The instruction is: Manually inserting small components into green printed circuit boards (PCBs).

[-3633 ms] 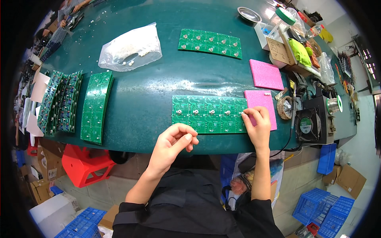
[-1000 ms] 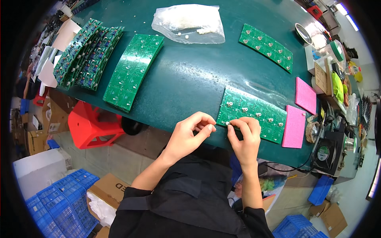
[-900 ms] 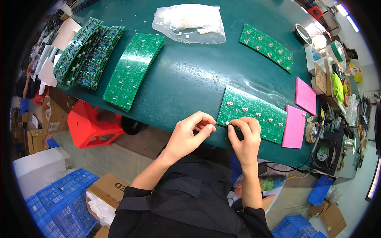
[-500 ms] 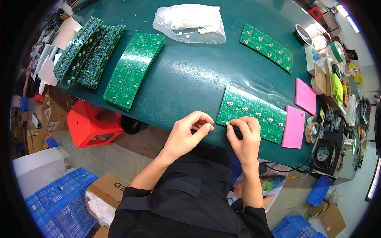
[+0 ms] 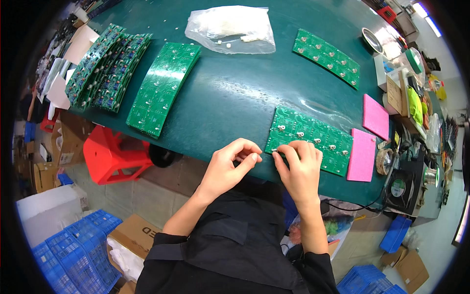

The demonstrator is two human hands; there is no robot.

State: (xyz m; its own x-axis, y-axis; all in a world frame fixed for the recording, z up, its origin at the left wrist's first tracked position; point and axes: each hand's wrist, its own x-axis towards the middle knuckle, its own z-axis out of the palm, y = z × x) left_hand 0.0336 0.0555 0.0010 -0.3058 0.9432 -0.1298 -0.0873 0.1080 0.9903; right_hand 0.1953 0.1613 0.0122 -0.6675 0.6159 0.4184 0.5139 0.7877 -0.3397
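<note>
A green circuit board (image 5: pixel 308 125) lies at the table's front right, with a row of small white round parts (image 5: pixel 300 134) standing along it. My right hand (image 5: pixel 301 169) bends over its near left corner, thumb and fingertips drawn together at the board's surface. Whatever sits between those fingertips is hidden or too small to name. Just left of the board, over the table's front edge, is my left hand (image 5: pixel 230 164). Its fingers are curled in, with the thumb close to the index finger; the inside of that hand does not show.
Green boards (image 5: pixel 164 88) are stacked at the left, beside populated boards (image 5: pixel 115 73). A plastic bag of white parts (image 5: pixel 232 27) lies at the back. Another board (image 5: pixel 328 58) is at the back right. Pink foam pads (image 5: pixel 361 156) and a wire spool (image 5: pixel 431 177) are at the right.
My right fingertips have shifted slightly left and up at the board's near corner. A small white part that showed by them is now covered. The left hand has barely moved.
</note>
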